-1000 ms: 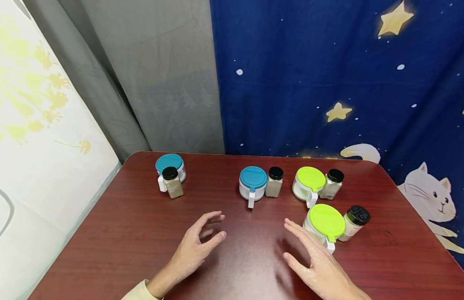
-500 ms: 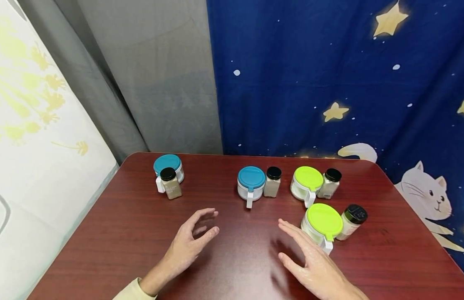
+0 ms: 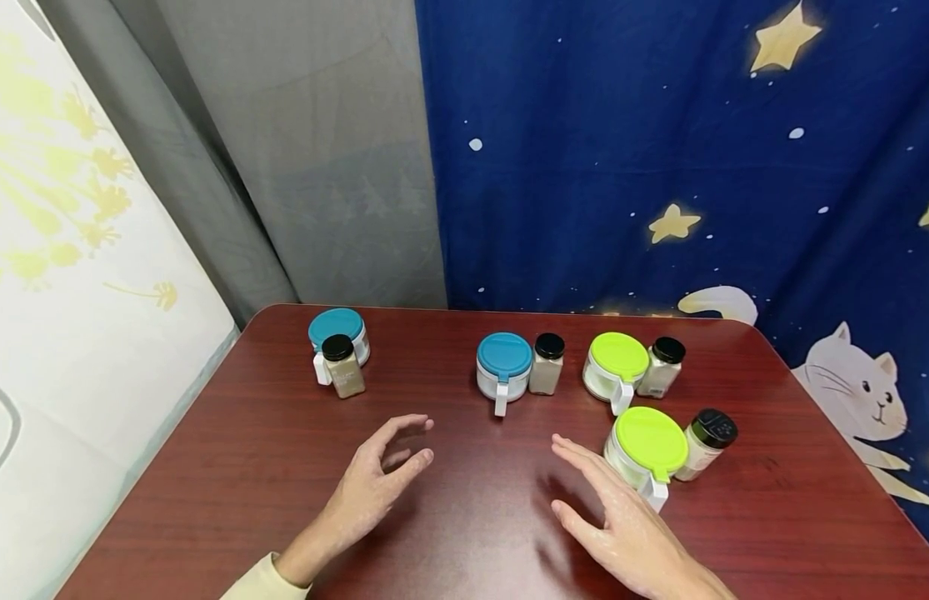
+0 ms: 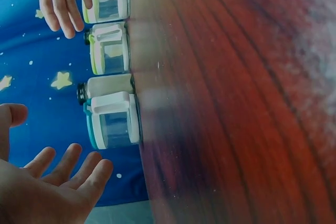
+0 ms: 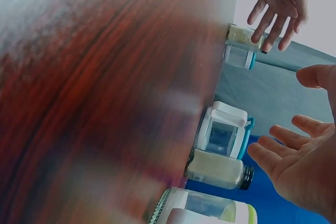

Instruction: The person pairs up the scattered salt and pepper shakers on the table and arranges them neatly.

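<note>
Both hands hover over the near part of the table, fingers apart and nothing held. My left hand is left of centre, below a blue-lidded jar and its neighbouring black-capped spice bottle. My right hand is nearest the front green-lidded jar, overlapping its lower left side in the head view. Right beside that jar leans a black-capped shaker bottle. Behind it stand another green-lidded jar and a black-capped bottle. In the left wrist view the left fingers are spread.
At the back left, a second blue-lidded jar stands partly behind a black-capped bottle. The reddish-brown table ends at a grey curtain and a blue starry curtain. A white patterned cloth hangs at left.
My left hand has drifted slightly left and up, and my right hand slightly left. The jars and bottles stay in place; the view has shifted a little.
</note>
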`<move>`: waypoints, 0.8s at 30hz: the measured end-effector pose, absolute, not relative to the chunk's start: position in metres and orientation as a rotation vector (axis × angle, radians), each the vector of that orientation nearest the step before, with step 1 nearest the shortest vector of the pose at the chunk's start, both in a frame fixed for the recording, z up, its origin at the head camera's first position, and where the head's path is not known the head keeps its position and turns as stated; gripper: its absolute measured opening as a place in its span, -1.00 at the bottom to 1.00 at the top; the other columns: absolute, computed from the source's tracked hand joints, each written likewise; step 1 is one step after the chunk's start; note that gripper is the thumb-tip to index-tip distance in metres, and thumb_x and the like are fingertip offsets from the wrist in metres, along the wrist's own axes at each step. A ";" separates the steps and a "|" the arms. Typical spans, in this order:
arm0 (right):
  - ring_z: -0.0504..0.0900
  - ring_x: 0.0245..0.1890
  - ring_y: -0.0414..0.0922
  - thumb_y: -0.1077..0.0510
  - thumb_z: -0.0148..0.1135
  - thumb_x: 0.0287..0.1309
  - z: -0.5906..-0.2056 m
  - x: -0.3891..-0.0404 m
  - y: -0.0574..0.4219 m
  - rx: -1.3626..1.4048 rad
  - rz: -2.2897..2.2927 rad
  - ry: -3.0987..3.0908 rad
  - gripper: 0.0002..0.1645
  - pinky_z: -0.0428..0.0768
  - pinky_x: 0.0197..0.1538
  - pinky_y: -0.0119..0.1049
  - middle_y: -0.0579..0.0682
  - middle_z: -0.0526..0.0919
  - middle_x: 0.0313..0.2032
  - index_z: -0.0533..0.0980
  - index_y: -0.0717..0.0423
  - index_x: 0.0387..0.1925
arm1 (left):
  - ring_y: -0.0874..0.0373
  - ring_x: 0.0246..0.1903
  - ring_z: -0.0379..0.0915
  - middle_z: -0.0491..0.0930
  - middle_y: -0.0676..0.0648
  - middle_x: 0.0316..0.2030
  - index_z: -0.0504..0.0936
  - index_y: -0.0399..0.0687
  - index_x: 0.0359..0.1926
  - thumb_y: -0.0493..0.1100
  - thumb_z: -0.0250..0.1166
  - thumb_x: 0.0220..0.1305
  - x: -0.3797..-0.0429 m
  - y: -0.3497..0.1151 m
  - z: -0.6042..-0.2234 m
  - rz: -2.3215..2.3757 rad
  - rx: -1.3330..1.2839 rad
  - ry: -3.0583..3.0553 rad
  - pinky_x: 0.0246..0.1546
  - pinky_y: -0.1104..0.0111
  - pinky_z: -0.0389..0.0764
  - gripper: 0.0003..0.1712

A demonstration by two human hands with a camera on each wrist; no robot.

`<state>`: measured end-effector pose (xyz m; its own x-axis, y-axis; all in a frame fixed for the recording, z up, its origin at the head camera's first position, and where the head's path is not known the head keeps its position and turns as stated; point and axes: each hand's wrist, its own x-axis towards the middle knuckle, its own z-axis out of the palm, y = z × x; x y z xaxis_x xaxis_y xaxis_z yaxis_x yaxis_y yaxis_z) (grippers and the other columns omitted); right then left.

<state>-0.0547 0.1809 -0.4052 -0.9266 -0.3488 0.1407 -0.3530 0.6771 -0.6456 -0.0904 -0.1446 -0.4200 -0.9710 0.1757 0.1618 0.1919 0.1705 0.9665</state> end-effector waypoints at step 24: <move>0.33 0.37 -0.26 0.04 0.46 0.22 -0.413 -0.061 0.158 0.746 1.016 -2.731 -0.16 0.46 0.26 -0.03 -0.29 0.36 0.40 0.31 -0.31 0.47 | -0.34 0.18 0.46 0.55 -0.17 0.19 0.49 -0.18 0.28 -0.30 0.33 0.40 -0.103 -0.161 -0.419 -1.993 -0.383 -2.334 0.07 0.27 0.59 -0.53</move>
<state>-0.0608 0.1576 -0.4135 -0.8684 -0.4035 0.2881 -0.4937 0.6503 -0.5774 -0.1025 -0.1614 -0.4190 -0.9682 0.1554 0.1961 0.2180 0.1397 0.9659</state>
